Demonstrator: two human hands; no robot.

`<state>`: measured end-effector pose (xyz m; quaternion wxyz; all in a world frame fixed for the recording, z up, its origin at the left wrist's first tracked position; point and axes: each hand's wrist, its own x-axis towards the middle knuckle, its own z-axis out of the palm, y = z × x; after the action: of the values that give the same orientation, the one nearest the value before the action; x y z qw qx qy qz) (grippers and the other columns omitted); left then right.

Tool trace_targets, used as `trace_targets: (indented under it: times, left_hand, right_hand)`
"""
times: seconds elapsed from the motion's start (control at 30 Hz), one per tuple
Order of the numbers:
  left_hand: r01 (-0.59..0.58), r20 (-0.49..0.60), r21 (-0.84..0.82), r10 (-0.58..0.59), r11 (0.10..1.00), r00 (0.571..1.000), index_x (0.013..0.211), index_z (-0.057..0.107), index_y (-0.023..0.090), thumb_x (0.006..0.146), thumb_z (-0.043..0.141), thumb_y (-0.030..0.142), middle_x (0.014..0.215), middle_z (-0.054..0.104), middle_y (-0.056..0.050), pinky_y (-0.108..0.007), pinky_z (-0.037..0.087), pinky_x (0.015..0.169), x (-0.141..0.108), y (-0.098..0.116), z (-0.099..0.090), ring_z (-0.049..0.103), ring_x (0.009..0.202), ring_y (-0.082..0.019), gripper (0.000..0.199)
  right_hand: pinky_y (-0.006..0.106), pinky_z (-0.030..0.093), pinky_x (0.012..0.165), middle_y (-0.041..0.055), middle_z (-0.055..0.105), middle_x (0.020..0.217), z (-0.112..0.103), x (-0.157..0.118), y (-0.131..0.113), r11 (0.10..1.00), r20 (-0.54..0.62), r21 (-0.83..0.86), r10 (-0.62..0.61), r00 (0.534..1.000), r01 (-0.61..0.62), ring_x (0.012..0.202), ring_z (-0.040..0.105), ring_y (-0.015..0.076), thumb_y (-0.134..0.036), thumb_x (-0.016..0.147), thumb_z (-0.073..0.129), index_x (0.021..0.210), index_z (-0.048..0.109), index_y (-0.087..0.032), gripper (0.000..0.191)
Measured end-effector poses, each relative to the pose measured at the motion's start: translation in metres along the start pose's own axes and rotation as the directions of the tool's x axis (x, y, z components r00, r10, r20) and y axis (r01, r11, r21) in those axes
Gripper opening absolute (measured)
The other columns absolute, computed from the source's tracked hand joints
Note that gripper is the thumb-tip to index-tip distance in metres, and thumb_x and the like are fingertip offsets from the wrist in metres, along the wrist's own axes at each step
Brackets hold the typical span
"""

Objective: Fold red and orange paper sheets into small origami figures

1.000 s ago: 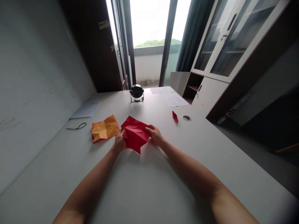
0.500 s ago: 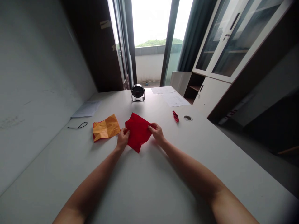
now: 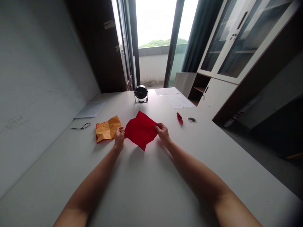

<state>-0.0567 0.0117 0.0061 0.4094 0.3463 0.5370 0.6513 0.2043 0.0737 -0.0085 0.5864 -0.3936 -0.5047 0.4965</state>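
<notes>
A sheet of red paper point(image 3: 142, 130) is stretched between my two hands, just above the white table. Its left edge is pinched by my left hand point(image 3: 119, 136), and its right corner by my right hand point(image 3: 163, 131). One corner of the sheet points away from me and another points down toward me. Left of my left hand lies a creased sheet of orange paper point(image 3: 108, 128) with red showing along its edges. A small folded red paper piece point(image 3: 179, 118) rests on the table to the right of my right hand.
At the back of the table point(image 3: 146, 183) stands a round black device on a silver stand point(image 3: 141, 94). White papers point(image 3: 178, 100) lie back right, another stack point(image 3: 88, 110) back left. A black cable tie point(image 3: 81, 126) is by the left wall. A cable hole point(image 3: 192, 120) sits near the right edge.
My hands have moved apart, and the red paper is spread wider between them. The left hand has shifted left, closer to the orange paper. The camera view has shifted slightly.
</notes>
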Motion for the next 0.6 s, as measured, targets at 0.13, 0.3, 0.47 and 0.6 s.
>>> trace_targets:
  times: [0.13, 0.3, 0.47, 0.6]
  left_hand:
    - [0.072, 0.200, 0.143, -0.100, 0.987, 0.975, 0.088, 0.059, 0.017, 0.078, 0.066, 0.056, 0.065, 0.062, -0.001, -0.023, 0.044, 0.050, 0.002, 0.012, -0.004, 0.056, 0.049, -0.011, 0.041]
    - [0.033, 0.236, 0.272, -0.100, 0.962, 0.967, 0.083, 0.064, 0.016, 0.076, 0.069, 0.058, 0.065, 0.064, -0.003, -0.023, 0.042, 0.049, -0.003, 0.022, -0.004, 0.055, 0.050, -0.012, 0.043]
    - [0.022, 0.313, 0.216, -0.091, 0.976, 0.945, 0.090, 0.070, 0.014, 0.069, 0.078, 0.045, 0.077, 0.069, -0.006, -0.025, 0.044, 0.055, -0.011, 0.018, 0.003, 0.060, 0.063, -0.016, 0.038]
    - [-0.010, 0.237, 0.117, -0.018, 0.993, 0.971, 0.085, 0.066, 0.015, 0.072, 0.074, 0.044, 0.064, 0.061, 0.000, -0.022, 0.035, 0.047, -0.002, 0.018, 0.001, 0.048, 0.050, -0.009, 0.033]
  right_hand:
    - [0.027, 0.046, 0.057, 0.0012, 0.064, 0.074, -0.007, 0.006, -0.002, 0.999, 0.025, -0.036, 0.013, 1.000, -0.012, 0.065, 0.057, 0.0164, -0.050, 0.075, 0.070, 0.084, 0.062, -0.019, 0.032]
    - [0.028, 0.048, 0.059, 0.0023, 0.066, 0.077, -0.008, 0.005, -0.008, 1.000, 0.054, -0.017, 0.023, 0.998, -0.022, 0.068, 0.059, 0.0176, -0.050, 0.075, 0.070, 0.084, 0.063, -0.020, 0.032]
    - [0.030, 0.050, 0.061, 0.0030, 0.067, 0.079, -0.006, 0.002, -0.012, 0.999, 0.071, 0.010, 0.048, 0.996, -0.048, 0.071, 0.061, 0.0194, -0.053, 0.074, 0.071, 0.085, 0.064, -0.021, 0.035]
    - [0.026, 0.042, 0.052, -0.0005, 0.061, 0.067, -0.010, 0.008, -0.007, 1.000, -0.008, 0.003, 0.025, 1.000, -0.025, 0.056, 0.052, 0.0136, -0.050, 0.073, 0.072, 0.083, 0.063, -0.019, 0.034]
